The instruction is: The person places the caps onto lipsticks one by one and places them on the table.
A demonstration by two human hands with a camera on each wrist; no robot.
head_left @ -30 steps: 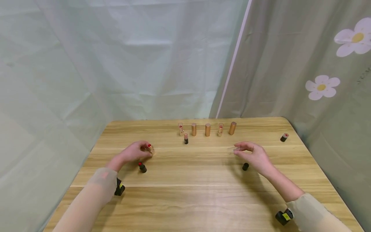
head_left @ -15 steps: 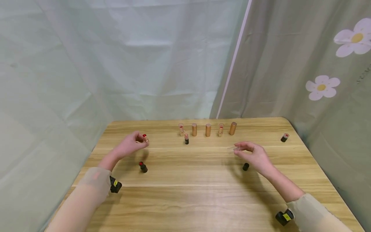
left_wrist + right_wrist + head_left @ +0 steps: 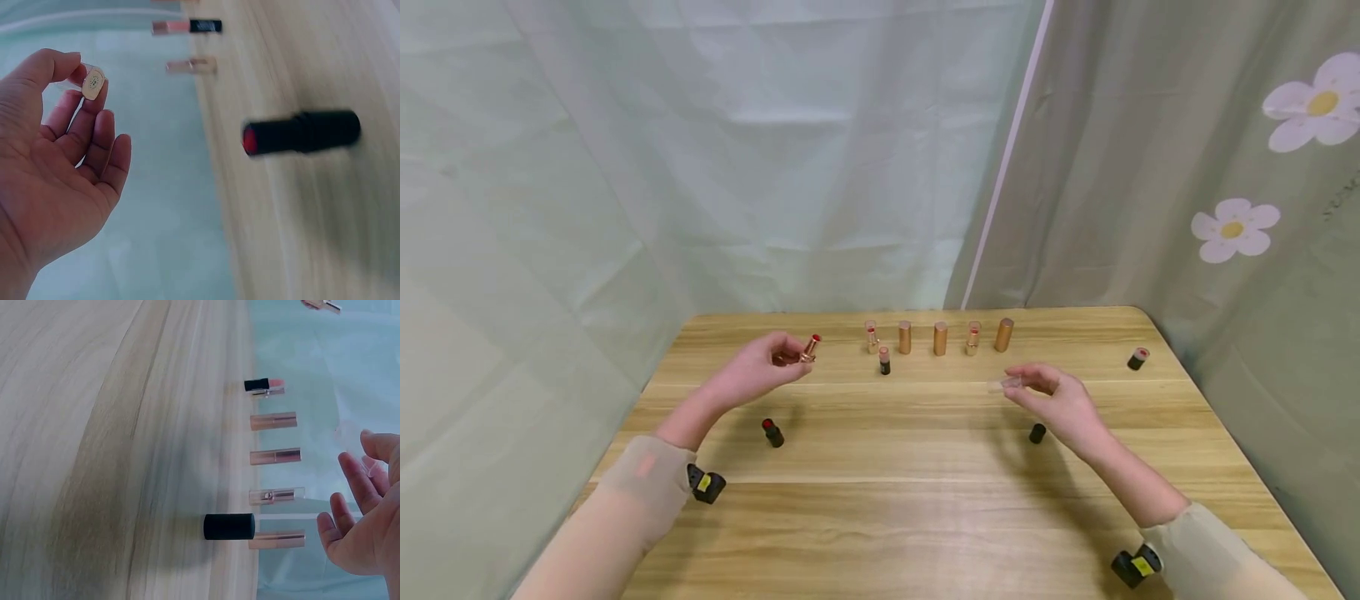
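Note:
My left hand (image 3: 752,373) pinches an uncapped gold lipstick (image 3: 810,347) above the left part of the table, its red tip leaning up and right. In the left wrist view, the labelled base of this gold lipstick (image 3: 94,85) shows between thumb and fingertips. Over the right half, my right hand (image 3: 1063,408) pinches a clear lipstick cap (image 3: 1007,383), faint in the right wrist view. Below the left hand, an uncapped black lipstick (image 3: 772,433) with a red tip stands on the table. A black cap (image 3: 1037,433) stands under the right hand.
Along the back of the wooden table (image 3: 880,517) is a row of copper tubes (image 3: 940,339) and clear-capped lipsticks (image 3: 973,339). A pink-and-black lipstick (image 3: 884,361) stands before them. Another black-based lipstick (image 3: 1138,359) is at far right. Curtains (image 3: 820,167) hang behind.
My left hand lifts the gold lipstick up from the table, then moves it right and tilts it. The right hand with the clear cap stays nearly still.

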